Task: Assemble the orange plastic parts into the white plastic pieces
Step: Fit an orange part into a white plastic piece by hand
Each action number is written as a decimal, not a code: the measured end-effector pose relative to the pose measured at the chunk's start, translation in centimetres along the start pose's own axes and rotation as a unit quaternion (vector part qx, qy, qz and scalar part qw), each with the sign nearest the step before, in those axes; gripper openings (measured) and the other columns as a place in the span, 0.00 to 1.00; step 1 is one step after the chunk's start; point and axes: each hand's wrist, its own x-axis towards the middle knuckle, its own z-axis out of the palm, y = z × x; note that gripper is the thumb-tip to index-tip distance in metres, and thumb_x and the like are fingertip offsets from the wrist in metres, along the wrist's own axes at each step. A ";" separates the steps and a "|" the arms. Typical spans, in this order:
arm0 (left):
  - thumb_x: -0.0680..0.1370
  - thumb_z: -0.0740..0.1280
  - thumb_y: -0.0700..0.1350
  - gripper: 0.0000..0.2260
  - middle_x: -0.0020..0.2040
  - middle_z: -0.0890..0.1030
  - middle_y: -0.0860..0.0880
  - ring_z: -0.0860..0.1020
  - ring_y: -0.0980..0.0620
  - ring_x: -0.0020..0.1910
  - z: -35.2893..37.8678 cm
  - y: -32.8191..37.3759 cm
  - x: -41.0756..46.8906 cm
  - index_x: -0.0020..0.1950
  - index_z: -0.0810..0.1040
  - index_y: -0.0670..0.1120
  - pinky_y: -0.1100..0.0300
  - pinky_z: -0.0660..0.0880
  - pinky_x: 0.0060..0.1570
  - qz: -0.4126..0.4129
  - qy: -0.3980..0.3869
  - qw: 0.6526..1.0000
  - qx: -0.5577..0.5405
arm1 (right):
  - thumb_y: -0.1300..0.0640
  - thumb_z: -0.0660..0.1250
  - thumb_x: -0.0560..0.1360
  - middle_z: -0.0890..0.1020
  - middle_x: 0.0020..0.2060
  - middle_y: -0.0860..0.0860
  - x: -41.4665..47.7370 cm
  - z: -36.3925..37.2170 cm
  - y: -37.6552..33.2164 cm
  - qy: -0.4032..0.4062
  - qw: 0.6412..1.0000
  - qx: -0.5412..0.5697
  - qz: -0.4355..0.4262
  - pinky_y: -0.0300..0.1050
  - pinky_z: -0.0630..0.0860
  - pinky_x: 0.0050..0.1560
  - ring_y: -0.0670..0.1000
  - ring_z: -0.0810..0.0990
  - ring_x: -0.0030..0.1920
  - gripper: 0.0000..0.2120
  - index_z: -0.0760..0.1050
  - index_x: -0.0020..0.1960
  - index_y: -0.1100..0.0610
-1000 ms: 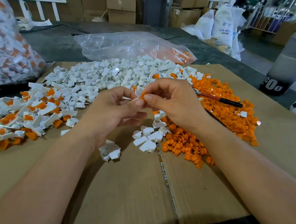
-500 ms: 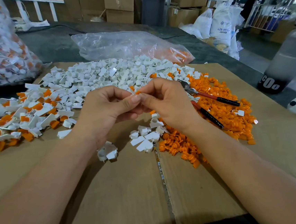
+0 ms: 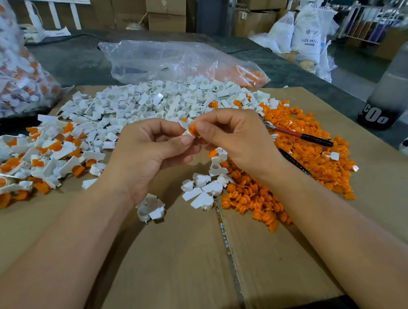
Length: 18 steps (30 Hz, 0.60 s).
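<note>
Pinching orange part, right hand fingertips

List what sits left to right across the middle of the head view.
Left to right: pile of assembled pieces → left hand, pinching a white piece → right hand, pinching an orange part → loose orange parts pile → grey bottle.

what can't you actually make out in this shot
Head view: whether the orange part is fully seated in the white piece; fingers of the left hand and right hand cover the joint.
Head view: working end of the red-handled tool, hidden behind the right hand.
Head view: the bottle is blurred, its label only partly readable.
</note>
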 end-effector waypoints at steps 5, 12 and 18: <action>0.60 0.71 0.41 0.08 0.32 0.83 0.48 0.84 0.51 0.36 -0.2 0.0 0.1 0.37 0.79 0.44 0.64 0.78 0.32 0.027 0.022 0.998 0.044 | 0.63 0.66 0.73 0.81 0.37 0.50 0.2 -0.1 0.1 -0.001 0.992 0.096 0.087 0.38 0.78 0.41 0.45 0.79 0.38 0.04 0.79 0.45 0.58; 0.59 0.72 0.45 0.05 0.29 0.81 0.54 0.77 0.60 0.30 0.0 0.2 0.0 0.33 0.81 0.50 0.68 0.73 0.27 0.064 0.050 0.991 0.105 | 0.58 0.66 0.72 0.83 0.34 0.53 0.4 0.0 0.1 -0.046 0.947 0.237 0.212 0.40 0.80 0.36 0.50 0.83 0.35 0.05 0.76 0.44 0.60; 0.66 0.69 0.30 0.10 0.30 0.81 0.48 0.79 0.55 0.29 -0.2 0.4 0.1 0.32 0.82 0.45 0.65 0.77 0.29 0.006 0.011 0.998 0.063 | 0.60 0.68 0.65 0.83 0.33 0.52 0.5 -0.4 0.1 -0.042 0.945 0.261 0.193 0.40 0.81 0.37 0.48 0.83 0.34 0.10 0.77 0.46 0.61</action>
